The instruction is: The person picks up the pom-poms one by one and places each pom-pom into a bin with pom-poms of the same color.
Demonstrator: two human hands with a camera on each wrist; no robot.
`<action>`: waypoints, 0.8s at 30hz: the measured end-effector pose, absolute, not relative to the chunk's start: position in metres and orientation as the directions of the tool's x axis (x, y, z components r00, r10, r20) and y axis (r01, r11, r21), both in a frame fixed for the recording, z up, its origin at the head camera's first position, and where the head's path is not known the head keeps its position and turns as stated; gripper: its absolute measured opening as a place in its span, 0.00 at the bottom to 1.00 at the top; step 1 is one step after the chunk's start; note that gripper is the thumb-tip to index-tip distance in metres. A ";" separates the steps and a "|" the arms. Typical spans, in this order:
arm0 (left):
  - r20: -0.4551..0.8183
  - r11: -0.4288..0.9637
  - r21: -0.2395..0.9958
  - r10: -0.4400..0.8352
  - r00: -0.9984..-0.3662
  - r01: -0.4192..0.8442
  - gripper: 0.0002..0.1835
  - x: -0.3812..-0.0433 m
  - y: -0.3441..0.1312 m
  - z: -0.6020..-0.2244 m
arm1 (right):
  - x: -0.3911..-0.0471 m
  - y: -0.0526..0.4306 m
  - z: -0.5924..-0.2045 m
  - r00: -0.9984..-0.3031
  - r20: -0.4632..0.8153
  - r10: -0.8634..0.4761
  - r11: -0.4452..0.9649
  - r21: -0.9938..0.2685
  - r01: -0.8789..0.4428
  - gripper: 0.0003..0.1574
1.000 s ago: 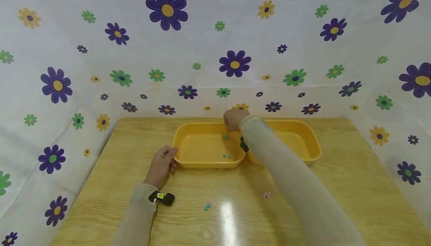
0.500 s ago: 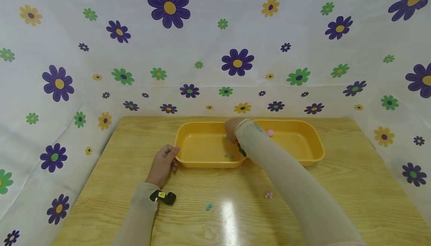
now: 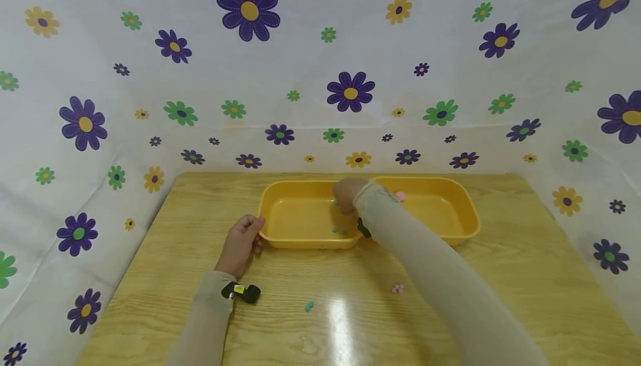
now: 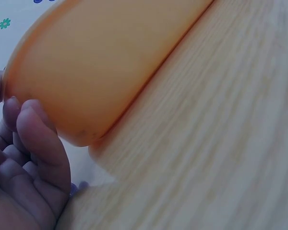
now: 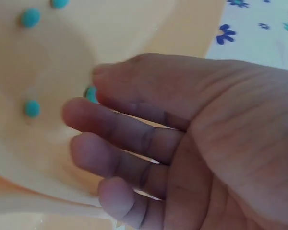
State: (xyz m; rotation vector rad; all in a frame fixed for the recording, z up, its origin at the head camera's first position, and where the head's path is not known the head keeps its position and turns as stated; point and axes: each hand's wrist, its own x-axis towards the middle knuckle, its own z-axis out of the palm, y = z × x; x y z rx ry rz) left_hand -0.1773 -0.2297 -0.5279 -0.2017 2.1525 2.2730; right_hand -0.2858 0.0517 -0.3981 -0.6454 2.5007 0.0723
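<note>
my left hand (image 3: 239, 245) is pinching the left tray (image 3: 307, 243); inside, my right hand (image 3: 348, 194) is framing a blue bead (image 5: 90, 94) between thumb and forefinger, gripping or not i can't tell. it's seeming light, hard, slippery, needing fingertips round its middle.

I can read no text: the yellow label (image 3: 238, 290) on my black left-wrist device (image 3: 252, 294) and the bluish mark (image 3: 389, 192) on my right sleeve (image 3: 425, 255) are illegible.
</note>
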 end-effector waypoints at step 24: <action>-0.097 -0.043 0.995 -0.102 -0.990 -0.093 0.22 -0.175 -0.228 -0.527 | -0.155 0.110 -0.401 -0.736 0.067 -0.673 0.649 -0.423 -0.632 0.04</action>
